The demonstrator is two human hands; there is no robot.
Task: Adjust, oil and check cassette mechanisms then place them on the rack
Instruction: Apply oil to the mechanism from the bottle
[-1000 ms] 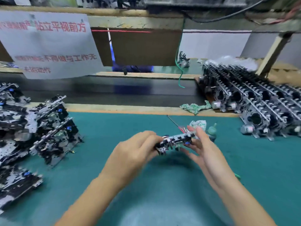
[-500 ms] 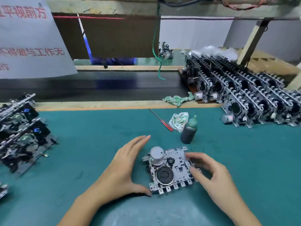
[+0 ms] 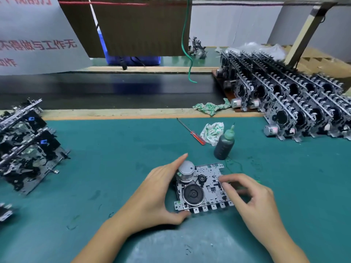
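A cassette mechanism (image 3: 202, 188) lies flat on the green table (image 3: 106, 158), close in front of the person and roughly centred between the two hands. Its silver motor can (image 3: 186, 170) stands at the far-left corner, a black flywheel (image 3: 193, 194) faces up near the left edge, and a row of metal tabs runs along the near edge. The plate's long axis runs left to right.

The left hand (image 3: 157, 194) brackets the mechanism's left side: its thumb presses the near-left corner, and its straight fingers reach up along the far-left corner beside the motor can. It steadies the plate rather than wrapping around it. The right hand (image 3: 250, 200) sits at the right edge, fingers curled, fingertips on the plate's right portion; motion blur hides whether they pinch a part or only press it.

A dark oil bottle (image 3: 224, 144) with a green nozzle stands just beyond the mechanism, slightly right, nearer the right hand. A red-handled screwdriver (image 3: 191, 132) lies beyond it to the left, beside a crumpled cloth (image 3: 211, 132).

The rack (image 3: 296, 103), filled with upright finished mechanisms, stands far right, well apart from the hands, on the right hand's side. A pile of waiting mechanisms (image 3: 24, 147) sits far left.

Judging from this, adjustment is under way and oiling likely comes next; the right hand has the shorter reach forward to the bottle.
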